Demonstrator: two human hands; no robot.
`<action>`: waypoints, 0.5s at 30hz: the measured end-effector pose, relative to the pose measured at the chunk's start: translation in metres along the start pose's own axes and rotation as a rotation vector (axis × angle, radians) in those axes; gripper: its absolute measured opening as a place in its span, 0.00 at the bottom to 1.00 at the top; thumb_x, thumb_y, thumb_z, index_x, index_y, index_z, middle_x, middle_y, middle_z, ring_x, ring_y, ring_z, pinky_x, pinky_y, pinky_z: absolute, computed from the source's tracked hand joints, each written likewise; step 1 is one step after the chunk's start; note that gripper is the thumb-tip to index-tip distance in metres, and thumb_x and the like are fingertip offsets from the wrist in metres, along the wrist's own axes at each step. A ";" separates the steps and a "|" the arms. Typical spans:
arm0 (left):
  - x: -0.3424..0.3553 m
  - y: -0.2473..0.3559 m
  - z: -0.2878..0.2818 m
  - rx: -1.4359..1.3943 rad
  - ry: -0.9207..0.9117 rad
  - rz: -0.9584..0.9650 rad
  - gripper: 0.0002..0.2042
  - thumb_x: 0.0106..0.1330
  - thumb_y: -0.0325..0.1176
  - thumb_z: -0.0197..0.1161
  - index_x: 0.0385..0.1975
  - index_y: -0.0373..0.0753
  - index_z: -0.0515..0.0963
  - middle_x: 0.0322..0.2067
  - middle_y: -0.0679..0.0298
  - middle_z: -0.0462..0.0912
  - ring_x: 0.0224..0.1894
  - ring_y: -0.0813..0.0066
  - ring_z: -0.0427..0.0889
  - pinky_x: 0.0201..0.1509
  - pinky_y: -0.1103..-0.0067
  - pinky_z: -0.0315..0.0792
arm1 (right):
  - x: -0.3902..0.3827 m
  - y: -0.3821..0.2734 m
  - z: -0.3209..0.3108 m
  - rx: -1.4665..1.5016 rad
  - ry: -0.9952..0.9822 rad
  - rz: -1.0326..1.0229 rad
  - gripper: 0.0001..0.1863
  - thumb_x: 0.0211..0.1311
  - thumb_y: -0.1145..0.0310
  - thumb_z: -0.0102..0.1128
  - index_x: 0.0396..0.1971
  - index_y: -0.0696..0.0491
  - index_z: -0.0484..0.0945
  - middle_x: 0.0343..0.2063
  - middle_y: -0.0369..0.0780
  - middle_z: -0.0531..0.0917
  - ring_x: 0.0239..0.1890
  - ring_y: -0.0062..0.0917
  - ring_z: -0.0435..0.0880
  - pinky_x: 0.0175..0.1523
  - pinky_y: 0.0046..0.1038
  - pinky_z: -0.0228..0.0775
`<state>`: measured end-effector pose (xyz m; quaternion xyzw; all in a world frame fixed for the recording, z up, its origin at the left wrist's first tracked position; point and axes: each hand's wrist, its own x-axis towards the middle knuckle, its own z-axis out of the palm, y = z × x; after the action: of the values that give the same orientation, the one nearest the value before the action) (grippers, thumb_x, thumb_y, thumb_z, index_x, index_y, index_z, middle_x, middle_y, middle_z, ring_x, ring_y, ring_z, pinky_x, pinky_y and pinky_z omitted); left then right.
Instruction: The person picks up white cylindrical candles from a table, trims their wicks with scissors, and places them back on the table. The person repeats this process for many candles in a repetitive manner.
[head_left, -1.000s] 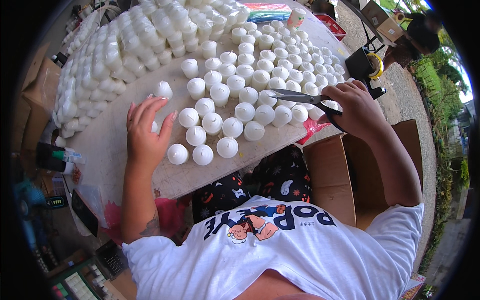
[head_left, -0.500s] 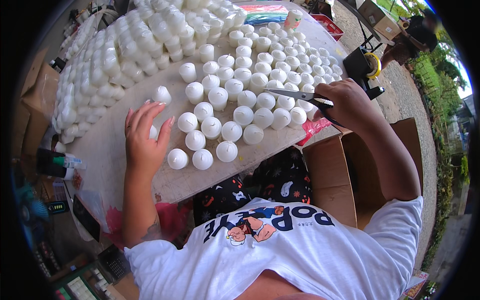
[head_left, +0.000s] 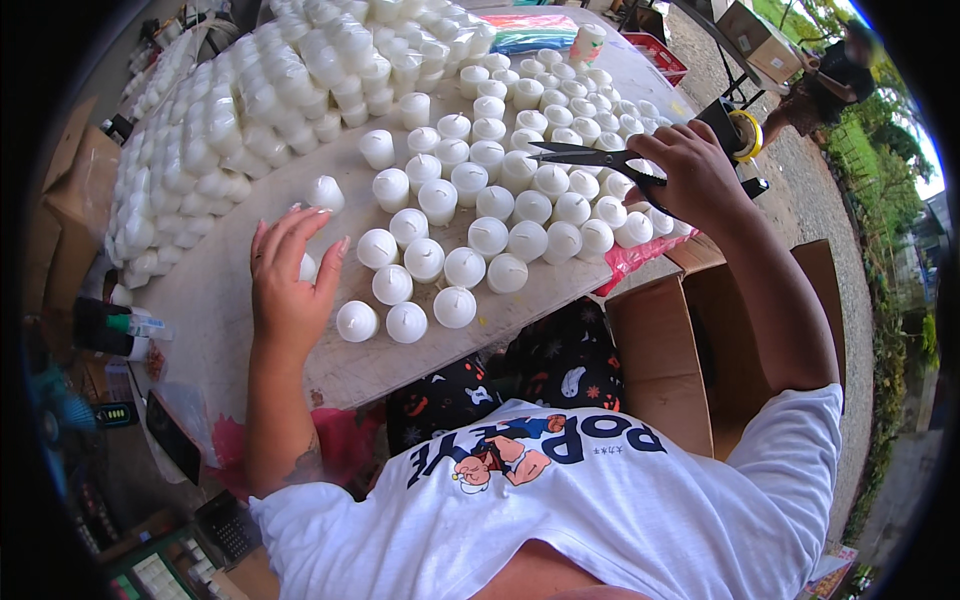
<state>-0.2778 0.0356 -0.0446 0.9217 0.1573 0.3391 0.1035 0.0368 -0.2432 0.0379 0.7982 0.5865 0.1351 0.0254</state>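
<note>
Many white candles (head_left: 438, 200) with short wicks stand upright on the table (head_left: 230, 310), from the middle to the far right. My right hand (head_left: 690, 172) is closed round the handles of a pair of scissors (head_left: 585, 156). Their dark blades point left above the candles and look slightly parted. At the left of the rows, my left hand (head_left: 290, 265) has its fingers apart. One candle (head_left: 308, 268) shows partly between its thumb and fingers; whether they touch it I cannot tell. Another candle (head_left: 326, 194) stands just beyond the fingertips.
Bagged white candles (head_left: 260, 100) are piled at the far left. Colourful plastic packs (head_left: 525, 32) and a patterned cup (head_left: 588, 42) sit at the back. Yellow tape (head_left: 746, 135) is at the right edge, above an open cardboard box (head_left: 650, 330). Another person (head_left: 838, 75) stands far right.
My right hand has lifted the scissors slightly away from me, and the blades' angle has changed. More candles show below that hand. My left hand has hardly moved.
</note>
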 end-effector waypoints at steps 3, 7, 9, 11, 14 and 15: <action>0.000 0.001 -0.001 -0.001 -0.011 0.001 0.14 0.59 0.33 0.65 0.45 0.42 0.77 0.46 0.62 0.80 0.53 0.59 0.75 0.65 0.58 0.57 | 0.002 0.007 0.002 -0.132 0.000 -0.035 0.24 0.43 0.61 0.72 0.44 0.45 0.77 0.34 0.34 0.79 0.45 0.26 0.78 0.57 0.34 0.58; -0.001 0.001 0.000 -0.010 -0.006 0.011 0.14 0.59 0.33 0.65 0.45 0.41 0.77 0.46 0.62 0.80 0.53 0.60 0.75 0.65 0.58 0.57 | 0.003 0.002 0.002 -0.154 -0.038 -0.032 0.24 0.43 0.65 0.71 0.45 0.44 0.76 0.35 0.34 0.79 0.46 0.26 0.77 0.59 0.35 0.57; 0.001 0.004 -0.002 -0.011 -0.006 0.014 0.14 0.59 0.33 0.65 0.45 0.41 0.76 0.46 0.62 0.80 0.53 0.60 0.76 0.65 0.59 0.57 | 0.003 0.000 0.003 -0.144 -0.021 -0.040 0.24 0.43 0.65 0.71 0.45 0.44 0.76 0.35 0.34 0.79 0.46 0.27 0.77 0.60 0.35 0.57; 0.001 0.004 -0.002 -0.009 -0.014 0.009 0.14 0.59 0.33 0.65 0.45 0.41 0.76 0.46 0.62 0.80 0.53 0.60 0.76 0.64 0.59 0.57 | 0.003 -0.001 0.005 -0.146 0.000 -0.049 0.24 0.43 0.66 0.71 0.45 0.44 0.76 0.35 0.34 0.79 0.47 0.27 0.77 0.60 0.35 0.57; 0.000 0.003 -0.001 -0.014 -0.019 0.009 0.14 0.59 0.33 0.65 0.45 0.41 0.76 0.46 0.62 0.80 0.53 0.60 0.76 0.64 0.59 0.57 | 0.005 -0.001 0.010 -0.159 0.096 -0.132 0.27 0.40 0.62 0.73 0.45 0.46 0.76 0.32 0.34 0.77 0.41 0.28 0.77 0.56 0.33 0.59; 0.000 0.002 -0.001 -0.016 -0.019 0.009 0.14 0.59 0.33 0.65 0.44 0.41 0.76 0.46 0.62 0.80 0.53 0.60 0.76 0.64 0.59 0.57 | 0.005 -0.002 0.011 -0.165 0.091 -0.137 0.27 0.40 0.62 0.73 0.45 0.46 0.76 0.32 0.34 0.77 0.41 0.28 0.77 0.56 0.34 0.59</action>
<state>-0.2783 0.0337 -0.0433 0.9248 0.1495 0.3320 0.1106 0.0388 -0.2361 0.0284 0.7446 0.6269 0.2170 0.0737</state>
